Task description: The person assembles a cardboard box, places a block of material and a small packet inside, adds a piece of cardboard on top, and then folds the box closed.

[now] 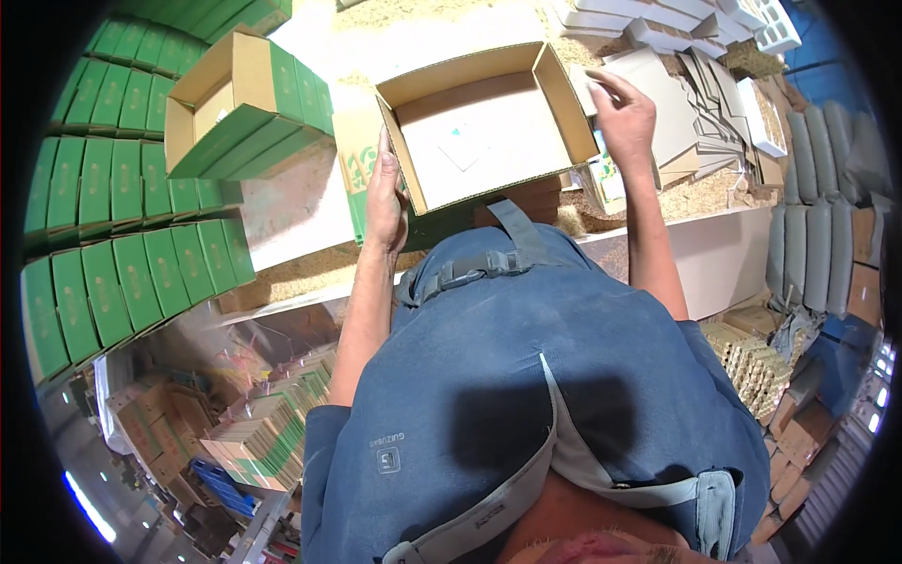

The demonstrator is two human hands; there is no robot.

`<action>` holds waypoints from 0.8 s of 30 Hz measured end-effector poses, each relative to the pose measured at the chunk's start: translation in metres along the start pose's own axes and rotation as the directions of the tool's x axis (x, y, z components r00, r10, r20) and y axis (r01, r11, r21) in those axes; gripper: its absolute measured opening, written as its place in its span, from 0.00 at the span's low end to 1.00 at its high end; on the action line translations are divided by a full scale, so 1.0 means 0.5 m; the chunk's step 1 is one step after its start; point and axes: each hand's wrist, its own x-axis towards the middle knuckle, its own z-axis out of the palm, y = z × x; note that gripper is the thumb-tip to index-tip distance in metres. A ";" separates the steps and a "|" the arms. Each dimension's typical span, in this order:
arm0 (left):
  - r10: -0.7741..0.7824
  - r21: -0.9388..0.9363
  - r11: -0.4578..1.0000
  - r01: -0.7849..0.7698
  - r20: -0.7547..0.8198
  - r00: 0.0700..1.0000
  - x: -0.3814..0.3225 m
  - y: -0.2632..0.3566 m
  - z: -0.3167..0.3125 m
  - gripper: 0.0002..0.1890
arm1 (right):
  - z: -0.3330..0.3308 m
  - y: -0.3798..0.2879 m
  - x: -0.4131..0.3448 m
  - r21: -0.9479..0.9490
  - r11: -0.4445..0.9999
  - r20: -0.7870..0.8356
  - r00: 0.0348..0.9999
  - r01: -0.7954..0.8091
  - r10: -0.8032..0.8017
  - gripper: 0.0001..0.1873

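An open cardboard box [486,92] lies before me, with brown walls and a bright, pale bottom. On that bottom is a small white card [459,154] with a little coloured mark. My left hand [387,204] holds the box's left wall from outside, thumb along it. Just past the right wall, my right hand [626,116] has thumb and fingertips curled at a pale flat piece [583,92]; whether they grip it is unclear. Below my right hand stands a small container [607,180] with colourful printed items. A green printed carton [357,169] shows at the box's left side.
Rows of green boxes [127,176] fill the left. A stack of open green boxes [246,106] stands nearer. Grey board sheets [669,106] and white foam pieces [676,32] lie right. The table's front edge [310,299] runs close to my waist. Bundled cardboard [264,437] stands below left.
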 end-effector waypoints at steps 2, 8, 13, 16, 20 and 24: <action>-0.077 0.104 0.992 0.077 -0.001 0.997 0.006 -0.008 -0.003 0.38 | -0.020 0.112 0.013 0.282 0.913 0.136 0.955 -0.293 0.265 0.21; -0.073 0.361 0.932 0.035 0.094 0.993 0.051 -0.010 -0.009 0.37 | 0.074 0.170 -0.027 0.444 0.553 0.565 0.699 -0.705 0.438 0.36; 0.088 0.708 0.697 -0.113 0.071 0.994 0.079 -0.059 0.025 0.43 | 0.127 0.188 -0.004 0.042 0.943 0.587 0.772 -0.329 0.244 0.48; 0.040 0.682 0.728 -0.069 0.058 0.998 0.094 -0.082 -0.002 0.41 | 0.142 0.168 0.021 -0.147 0.977 0.568 0.795 -0.154 0.211 0.53; 0.103 0.721 0.686 -0.097 0.037 0.994 0.083 -0.100 0.019 0.39 | 0.112 0.181 0.005 -0.004 0.970 0.596 0.778 -0.243 0.197 0.49; 0.118 0.524 0.840 -0.141 0.078 0.990 0.075 -0.088 -0.016 0.37 | 0.102 0.177 -0.001 0.290 0.690 0.689 0.645 -0.663 0.330 0.44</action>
